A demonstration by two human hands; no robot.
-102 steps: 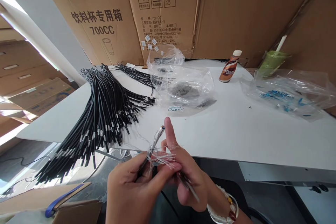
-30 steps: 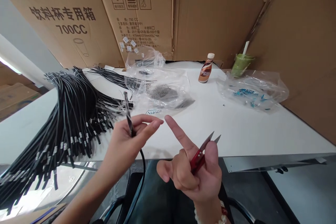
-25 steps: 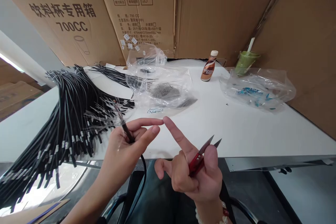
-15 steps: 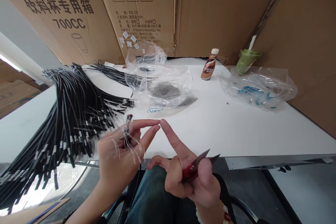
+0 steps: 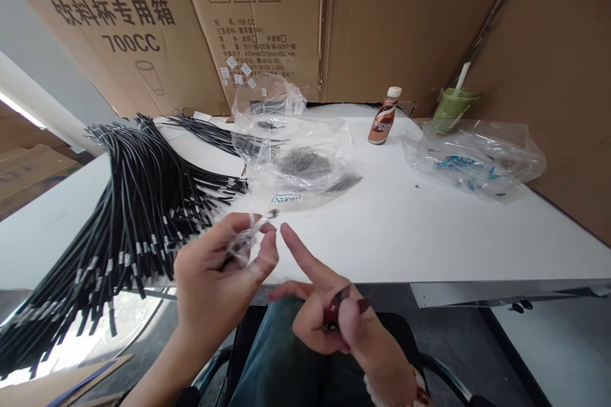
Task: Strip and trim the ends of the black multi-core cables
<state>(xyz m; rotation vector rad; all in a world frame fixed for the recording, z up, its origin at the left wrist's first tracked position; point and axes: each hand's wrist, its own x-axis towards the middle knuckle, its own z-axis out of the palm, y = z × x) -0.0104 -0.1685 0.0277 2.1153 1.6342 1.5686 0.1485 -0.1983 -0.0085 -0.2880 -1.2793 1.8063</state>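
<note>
My left hand [image 5: 214, 283] is closed around a thin cable end with pale, wispy wire strands [image 5: 244, 241]; motion smears it, and its tip points up and right. In my right hand [image 5: 324, 324] a pair of red-handled thread snips [image 5: 332, 313] is gripped in the palm, its short dark blades blurred. The right index finger stretches up toward the left fingertips, with a small gap between them. To the left, a large bundle of black cables [image 5: 138, 197] with silvery ends lies across the white table [image 5: 410, 229].
A clear plastic bag [image 5: 341, 140] holds a heap of small grey metallic pieces. Another clear bag [image 5: 520, 152] contains blue bits. Between them stands a brown drink bottle [image 5: 382, 119]. A green cup [image 5: 452, 108] and large cardboard boxes [image 5: 405, 25] are behind.
The cable end in my left hand has tipped from upright toward the right, and its strands have drawn together. My hands have parted slightly; the right hand has turned with the snips.
</note>
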